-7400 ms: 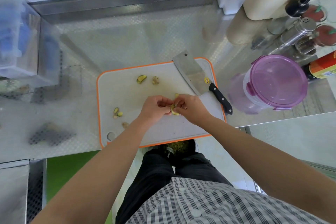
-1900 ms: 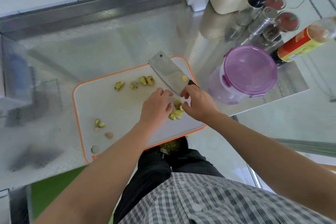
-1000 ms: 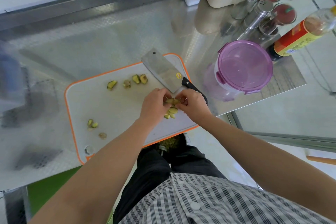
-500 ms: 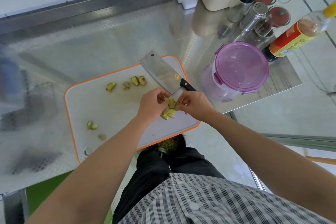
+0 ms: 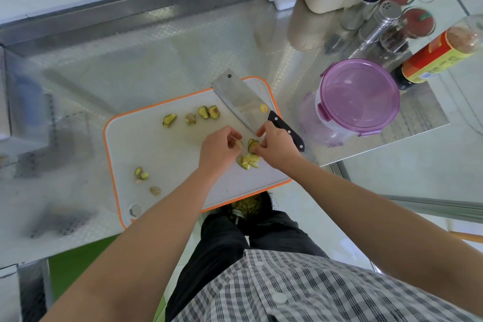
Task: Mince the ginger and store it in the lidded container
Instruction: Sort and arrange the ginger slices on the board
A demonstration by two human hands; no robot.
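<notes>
Yellow-green ginger pieces (image 5: 248,161) are heaped at the right end of the cutting board (image 5: 156,154), one slice (image 5: 253,144) pinched by the right hand (image 5: 277,148), a pale bit (image 5: 239,144) held in the curled fingers of the left hand (image 5: 218,151). Gathering is judged under way; mincing next calls for the cleaver (image 5: 239,100), laid diagonally, handle pointing near-right.

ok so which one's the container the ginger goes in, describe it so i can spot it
Find the white cutting board with the orange rim on the steel counter. Just off its right edge, past the black-handled cleaver, stands a round clear tub. Its translucent purple clip-on lid sets it apart from the sauce bottle and steel shaker behind it.
</notes>
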